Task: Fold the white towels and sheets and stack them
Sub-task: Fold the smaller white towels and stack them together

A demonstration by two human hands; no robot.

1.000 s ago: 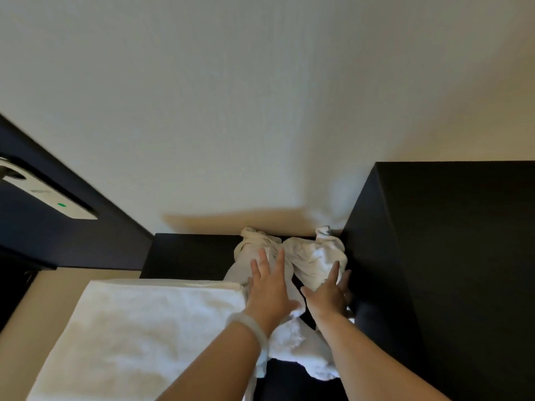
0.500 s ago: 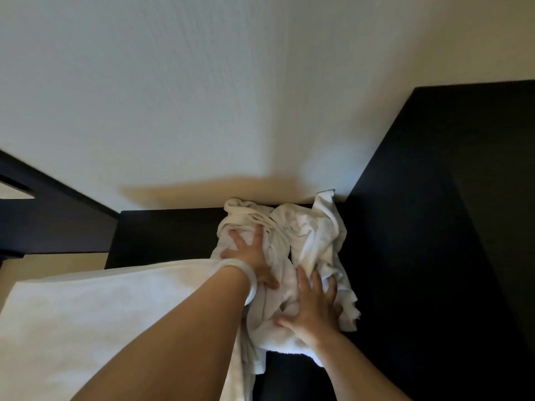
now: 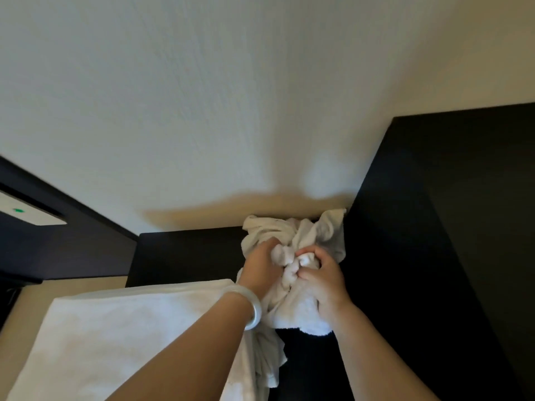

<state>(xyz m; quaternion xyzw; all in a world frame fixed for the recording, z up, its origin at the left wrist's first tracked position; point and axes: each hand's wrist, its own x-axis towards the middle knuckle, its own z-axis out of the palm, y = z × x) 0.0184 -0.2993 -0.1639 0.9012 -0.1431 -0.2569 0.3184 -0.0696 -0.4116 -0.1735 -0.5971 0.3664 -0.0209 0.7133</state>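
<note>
Crumpled white terry towel (image 3: 292, 231): head view, the only view supplied.

1. Location. The towel lies bunched on the black table (image 3: 188, 253), pushed into the corner between the pale textured wall (image 3: 202, 111) and the tall black cabinet (image 3: 434, 241) on the right. One end lies against the wall. A loose tail hangs over the near edge of the table.

2. Hands. The left hand (image 3: 259, 266), with a white bangle (image 3: 255, 312) at the wrist, grips the middle of the bundle, its fingers (image 3: 269, 246) curled into the cloth. The right hand (image 3: 325, 274) grips just beside it, fingers and thumb curled round a twisted fold. The two hands are nearly touching, with a knot of cloth between them.

3. Governing relation. The bundle's long axis runs from the wall towards the person. Its bulk lies forward of and beneath both hands, and neither hand is appreciably nearer. Judgement: the towel must come out towards the person and be shaken open before any fold.

4. Adjacent. A flat folded white cloth (image 3: 130, 337) lies to the left, its right edge meeting the hanging tail. Judgement: this is the likely stacking place.

5. Other. A white wall device with a green light (image 3: 29, 217) is at far left.
</note>
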